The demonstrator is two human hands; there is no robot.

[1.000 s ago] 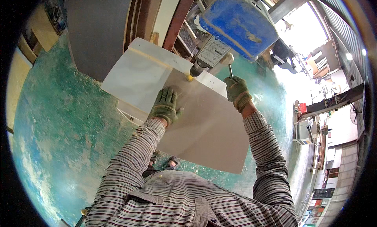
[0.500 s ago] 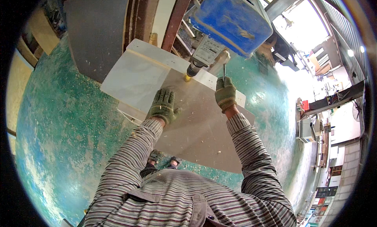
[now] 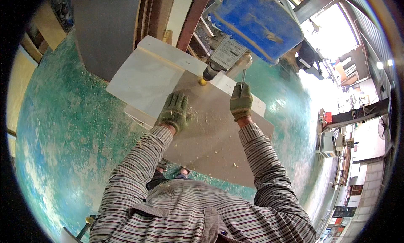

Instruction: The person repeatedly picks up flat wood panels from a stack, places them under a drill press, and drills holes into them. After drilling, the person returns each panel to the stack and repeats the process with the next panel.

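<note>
Gloved in green, my left hand [image 3: 174, 112] lies flat with its fingers stretched on a grey-brown panel [image 3: 210, 142] strewn with wood chips. My right hand [image 3: 241, 102], in a matching glove, is closed around a metal lever [image 3: 244, 76] of a drill press. The press has a blue, dusty housing [image 3: 256, 26] and a dark chuck [image 3: 210, 71]. Below the chuck, a yellow bit [image 3: 203, 82] meets the panel near its far edge, ahead of and between my hands. Whether it has cut into the panel is hidden. The panel rests on a white board [image 3: 139, 77].
A large dark grey sheet [image 3: 105, 32] and several upright boards lean at the far left, close to the white board. Wood chips dot the green floor [image 3: 71, 116]. A light-coloured cabinet [image 3: 327, 143] and shelving stand along the right side.
My right hand has drawn the lever slightly toward me, and more of the lever shows above the glove. My left hand stays on the panel. The whole view has shifted a little.
</note>
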